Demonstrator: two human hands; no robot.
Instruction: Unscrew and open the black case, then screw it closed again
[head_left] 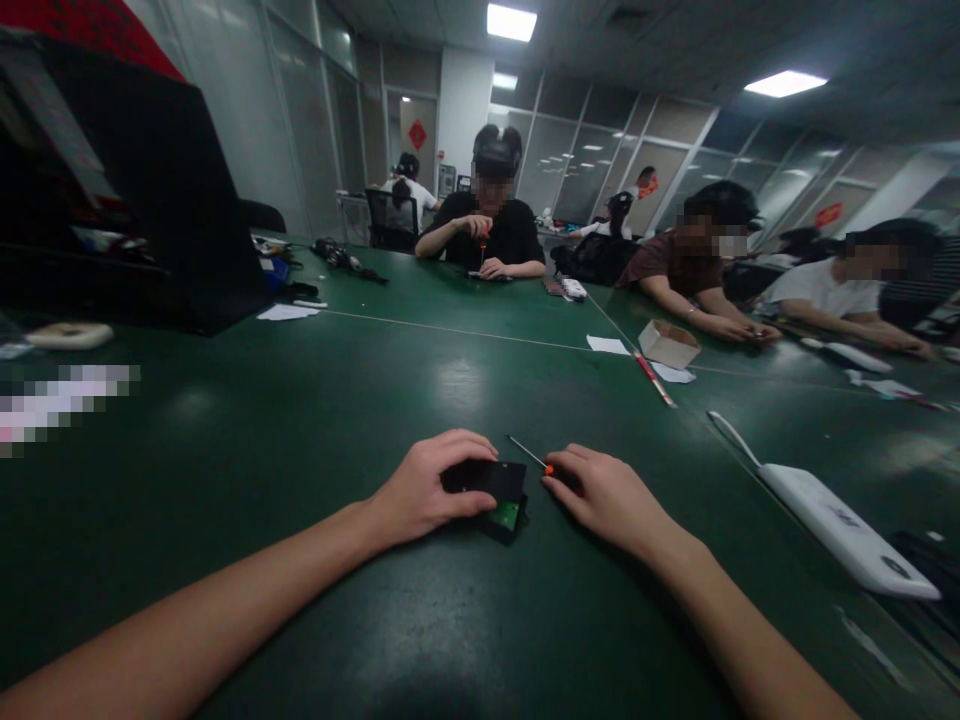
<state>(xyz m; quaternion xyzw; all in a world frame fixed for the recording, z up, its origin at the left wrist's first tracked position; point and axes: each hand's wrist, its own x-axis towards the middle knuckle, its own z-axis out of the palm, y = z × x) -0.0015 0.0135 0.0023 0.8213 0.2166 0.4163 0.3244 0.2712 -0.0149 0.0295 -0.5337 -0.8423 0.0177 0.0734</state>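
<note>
Here we are, low over the green table, and both our hands are busy. Our left hand has a flat black cover pinched between thumb and fingers, a narrow grip on its near and far edges. Right below, in front of us, sits a small black case, with a green circuit board peeking out past the cover's edge. The cover lies askew over the case; whether the two touch, we can't tell.

Over to our right hand, just beside the case: fingers curled around a screwdriver, orange at the fingertips, the slim shaft angled up and leftward across the table. How tightly we have it, we can't tell; the palm hides most of the handle.

Handling counts here! We'd judge it best to hold that cover by its edges only, thumb off the board, and to tilt it gently rather than force it. The case looks light enough to skid, so a steadying fingertip would help. And the screwdriver's tip? Best pointed away from the exposed board, as it is now.
</note>
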